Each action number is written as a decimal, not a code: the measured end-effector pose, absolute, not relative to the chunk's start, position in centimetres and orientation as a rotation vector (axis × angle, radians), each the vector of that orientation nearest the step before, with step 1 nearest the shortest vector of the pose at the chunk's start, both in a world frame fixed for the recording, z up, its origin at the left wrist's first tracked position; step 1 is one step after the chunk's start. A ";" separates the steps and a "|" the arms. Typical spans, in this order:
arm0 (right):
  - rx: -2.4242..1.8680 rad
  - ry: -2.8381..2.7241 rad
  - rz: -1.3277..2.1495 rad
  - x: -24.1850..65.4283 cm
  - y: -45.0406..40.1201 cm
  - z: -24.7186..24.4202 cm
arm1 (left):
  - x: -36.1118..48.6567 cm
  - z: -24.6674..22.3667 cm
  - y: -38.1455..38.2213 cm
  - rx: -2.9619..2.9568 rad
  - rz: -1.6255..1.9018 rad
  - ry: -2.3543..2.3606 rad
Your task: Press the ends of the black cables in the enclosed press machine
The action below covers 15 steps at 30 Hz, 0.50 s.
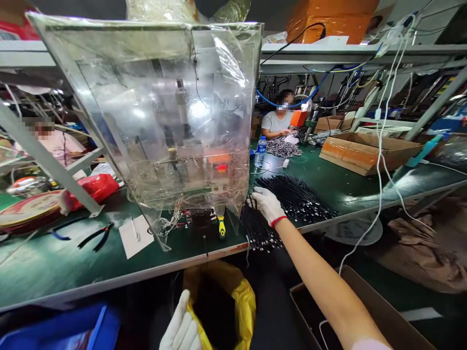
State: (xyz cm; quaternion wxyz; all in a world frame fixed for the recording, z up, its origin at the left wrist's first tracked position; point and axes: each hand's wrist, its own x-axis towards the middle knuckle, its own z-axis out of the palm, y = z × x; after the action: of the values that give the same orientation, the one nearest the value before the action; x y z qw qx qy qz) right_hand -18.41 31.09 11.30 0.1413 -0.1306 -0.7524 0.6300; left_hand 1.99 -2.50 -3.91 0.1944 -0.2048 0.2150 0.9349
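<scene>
My right hand [268,204], in a white glove with a red cuff, reaches over the bench edge. Its fingers curl onto the black cables [260,233] with silvery ends, which overhang the front edge; how many it grips is hidden. A larger pile of black cables [299,194] lies just beyond. My left hand [182,325], also gloved, is low in front of the bench beside a yellow bag [248,306]. Its fingers are stretched out, and no object shows in it. Left of the right hand stands a machine behind a clear plastic cover [164,97].
On the green bench [91,262] lie pliers [97,237], a white card [134,238] and a yellow screwdriver [221,227]. A water bottle [260,153] and a cardboard box [368,150] stand farther right. White cords [381,146] hang down. A blue bin [65,325] is below; co-workers sit opposite.
</scene>
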 end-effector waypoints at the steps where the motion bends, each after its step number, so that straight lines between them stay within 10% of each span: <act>1: -0.320 -1.929 2.041 -17.1 30.8 11.7 | 1.7 -3.6 -1.8 -0.564 2.610 0.530; 15: -0.548 -1.767 2.889 -3.5 14.3 4.9 | 3.9 -0.6 1.7 -0.463 2.328 1.418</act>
State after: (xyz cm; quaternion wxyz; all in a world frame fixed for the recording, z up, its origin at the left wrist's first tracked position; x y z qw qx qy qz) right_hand -3.46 14.31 4.88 -0.1441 -0.1581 -0.5097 0.8334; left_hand 3.89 1.70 -0.57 0.1872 -0.1646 0.5040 0.8270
